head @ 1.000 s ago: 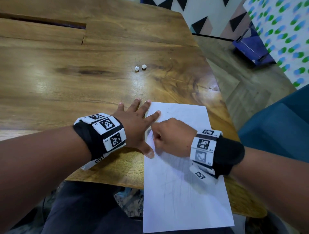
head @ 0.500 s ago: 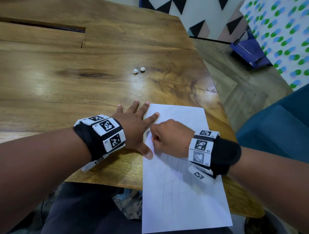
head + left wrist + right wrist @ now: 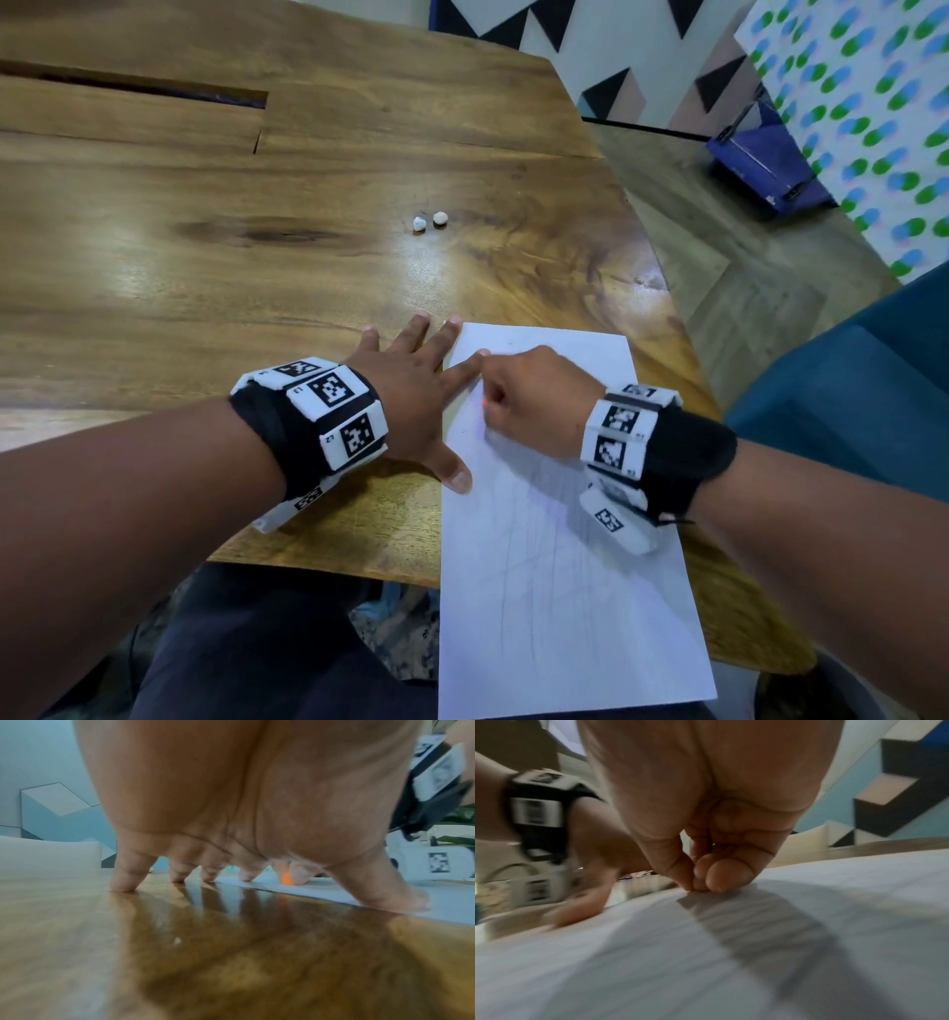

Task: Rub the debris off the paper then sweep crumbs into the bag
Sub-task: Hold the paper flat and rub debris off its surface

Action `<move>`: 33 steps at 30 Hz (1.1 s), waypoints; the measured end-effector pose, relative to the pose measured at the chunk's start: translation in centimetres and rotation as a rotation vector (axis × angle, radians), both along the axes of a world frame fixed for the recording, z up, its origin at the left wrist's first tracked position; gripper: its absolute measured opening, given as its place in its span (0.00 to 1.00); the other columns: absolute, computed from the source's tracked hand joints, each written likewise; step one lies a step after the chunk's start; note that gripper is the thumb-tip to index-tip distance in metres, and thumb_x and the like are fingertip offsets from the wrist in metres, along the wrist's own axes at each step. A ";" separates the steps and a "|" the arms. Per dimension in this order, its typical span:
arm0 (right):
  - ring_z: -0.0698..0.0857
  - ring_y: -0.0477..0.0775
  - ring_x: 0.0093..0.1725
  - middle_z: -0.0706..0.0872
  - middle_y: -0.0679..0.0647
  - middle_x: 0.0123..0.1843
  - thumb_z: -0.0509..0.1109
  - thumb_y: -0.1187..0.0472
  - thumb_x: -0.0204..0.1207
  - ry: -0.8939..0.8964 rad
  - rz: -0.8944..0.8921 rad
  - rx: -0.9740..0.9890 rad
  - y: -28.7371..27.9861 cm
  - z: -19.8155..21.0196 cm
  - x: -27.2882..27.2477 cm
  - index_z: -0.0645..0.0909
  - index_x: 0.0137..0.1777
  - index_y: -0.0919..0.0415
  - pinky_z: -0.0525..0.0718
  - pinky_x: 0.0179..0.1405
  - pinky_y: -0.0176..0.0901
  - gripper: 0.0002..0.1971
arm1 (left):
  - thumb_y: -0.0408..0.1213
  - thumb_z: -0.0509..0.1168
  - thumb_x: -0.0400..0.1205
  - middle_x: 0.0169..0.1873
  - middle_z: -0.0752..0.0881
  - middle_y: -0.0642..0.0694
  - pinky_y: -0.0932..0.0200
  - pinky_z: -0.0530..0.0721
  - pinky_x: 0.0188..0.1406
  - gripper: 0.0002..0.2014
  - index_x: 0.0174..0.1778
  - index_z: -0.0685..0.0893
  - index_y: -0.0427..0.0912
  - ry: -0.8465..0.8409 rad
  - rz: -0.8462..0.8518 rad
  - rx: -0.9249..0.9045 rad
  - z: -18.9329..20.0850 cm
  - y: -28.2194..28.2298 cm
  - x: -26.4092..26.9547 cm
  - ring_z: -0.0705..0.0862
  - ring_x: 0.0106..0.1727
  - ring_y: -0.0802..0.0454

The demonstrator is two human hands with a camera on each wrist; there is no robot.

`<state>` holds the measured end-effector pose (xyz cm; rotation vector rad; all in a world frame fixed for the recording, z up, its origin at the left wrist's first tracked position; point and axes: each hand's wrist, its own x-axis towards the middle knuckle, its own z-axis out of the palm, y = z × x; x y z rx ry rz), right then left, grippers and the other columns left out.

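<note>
A white paper [image 3: 565,591] with faint pencil lines lies on the wooden table [image 3: 205,257] and overhangs its near edge. My left hand [image 3: 421,370] is spread flat, with its index finger and thumb pressing the paper's left edge [image 3: 449,902] and the other fingers on the wood. My right hand [image 3: 513,395] is curled on the paper's upper part, pinching a small orange eraser [image 3: 286,879] against the sheet. In the right wrist view, the fingertips [image 3: 716,880] meet at the paper [image 3: 731,963] and hide the eraser. No bag is clearly visible.
Two small white lumps [image 3: 429,222] sit on the wood beyond the paper. The table's right edge [image 3: 667,308] runs close to the sheet, with a teal seat [image 3: 847,385] beside it. Something patterned [image 3: 395,616] shows below the near edge.
My right hand has slid a little toward the paper's far end while still pinching the eraser. The left hand keeps pressing the same edge.
</note>
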<state>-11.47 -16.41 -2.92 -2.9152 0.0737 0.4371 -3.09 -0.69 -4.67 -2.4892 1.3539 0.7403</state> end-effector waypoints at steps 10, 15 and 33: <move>0.84 0.56 0.44 0.87 0.50 0.38 0.65 0.57 0.75 -0.052 -0.202 -0.058 -5.7 0.4 2.7 0.79 0.44 0.54 0.86 0.44 0.48 0.03 | 0.84 0.66 0.61 0.89 0.32 0.42 0.25 0.52 0.84 0.70 0.88 0.33 0.58 -0.028 0.011 0.012 0.4 -0.4 -0.7 0.34 0.89 0.36; 0.85 0.56 0.43 0.86 0.50 0.38 0.67 0.59 0.75 -0.052 -0.184 -0.014 -5.5 0.5 2.1 0.78 0.44 0.55 0.86 0.43 0.50 0.01 | 0.81 0.63 0.68 0.85 0.60 0.39 0.29 0.61 0.80 0.51 0.83 0.67 0.56 -0.114 -0.014 -0.138 1.7 -1.3 -0.5 0.54 0.86 0.38; 0.83 0.57 0.44 0.86 0.53 0.41 0.65 0.60 0.77 -0.087 -0.171 -0.034 -4.2 0.7 4.0 0.80 0.44 0.57 0.83 0.44 0.48 0.04 | 0.74 0.69 0.72 0.91 0.43 0.47 0.35 0.62 0.85 0.61 0.90 0.46 0.46 0.012 -0.010 -0.120 0.9 -1.7 0.2 0.44 0.91 0.46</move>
